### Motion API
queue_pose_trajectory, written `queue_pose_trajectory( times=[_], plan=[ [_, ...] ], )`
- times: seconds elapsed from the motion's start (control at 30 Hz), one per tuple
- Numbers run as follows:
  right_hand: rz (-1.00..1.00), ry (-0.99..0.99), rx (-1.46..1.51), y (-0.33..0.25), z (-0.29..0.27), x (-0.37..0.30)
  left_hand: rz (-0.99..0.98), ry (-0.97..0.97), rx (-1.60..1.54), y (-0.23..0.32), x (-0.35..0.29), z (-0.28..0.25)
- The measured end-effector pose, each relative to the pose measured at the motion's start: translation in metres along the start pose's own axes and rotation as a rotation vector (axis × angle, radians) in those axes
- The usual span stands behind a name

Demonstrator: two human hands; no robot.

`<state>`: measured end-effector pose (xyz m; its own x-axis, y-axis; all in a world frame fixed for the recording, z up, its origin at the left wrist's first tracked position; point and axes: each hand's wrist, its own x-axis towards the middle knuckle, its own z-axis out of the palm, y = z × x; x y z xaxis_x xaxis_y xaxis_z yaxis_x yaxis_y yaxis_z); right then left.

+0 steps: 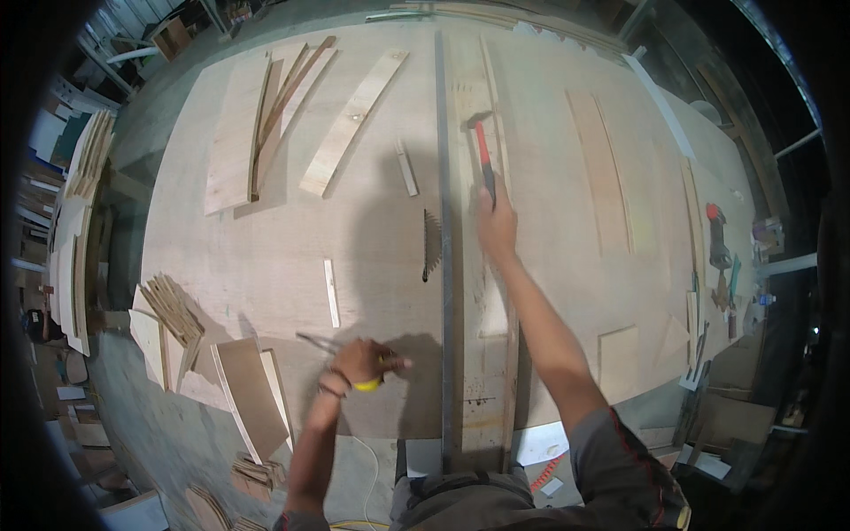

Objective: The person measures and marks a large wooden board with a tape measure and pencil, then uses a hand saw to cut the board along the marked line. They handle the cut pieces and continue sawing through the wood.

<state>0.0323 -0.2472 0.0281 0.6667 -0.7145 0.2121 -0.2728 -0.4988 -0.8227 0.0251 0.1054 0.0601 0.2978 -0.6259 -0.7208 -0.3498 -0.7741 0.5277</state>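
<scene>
My right hand (pixel 496 221) reaches far out over the big plywood table (pixel 266 257) and grips the handle of a hammer (pixel 482 150) with a red and black grip; its head lies near a long plywood strip (pixel 474 292). A long metal straightedge (pixel 447 265) runs down the table just left of that strip. My left hand (pixel 363 363) rests near the table's front edge, closed on a yellow tape measure (pixel 370 383), with a thin metal tool (pixel 319 342) beside it. A circular saw blade (pixel 430 245) lies flat between my hands.
Curved and straight plywood offcuts (pixel 350 124) lie at the far left of the table, with more stacked pieces (pixel 173 310) at the near left edge. A red power tool (pixel 717 239) and small tools sit at the right edge. Boards lean at the far left.
</scene>
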Motion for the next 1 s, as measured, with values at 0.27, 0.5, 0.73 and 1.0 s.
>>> queue_pose_trajectory(
  times=[0.27, 0.5, 0.73, 1.0],
  plan=[
    [-0.148, 0.151, -0.029, -0.028, 0.054, 0.116, 0.014, 0.481, -0.221, 0.042, 0.008, 0.153],
    [-0.038, 0.030, -0.253, 0.007, 0.090, 0.151, -0.066, 0.549, -0.213, 0.066, 0.010, 0.161],
    [-0.035, 0.025, -0.105, -0.006, 0.088, 0.142, -0.108, 0.529, -0.235, 0.069, 0.009, 0.161],
    [0.051, -0.087, -0.343, 0.002, 0.085, 0.162, -0.098, 0.511, -0.242, 0.064, 0.011, 0.164]
  ],
)
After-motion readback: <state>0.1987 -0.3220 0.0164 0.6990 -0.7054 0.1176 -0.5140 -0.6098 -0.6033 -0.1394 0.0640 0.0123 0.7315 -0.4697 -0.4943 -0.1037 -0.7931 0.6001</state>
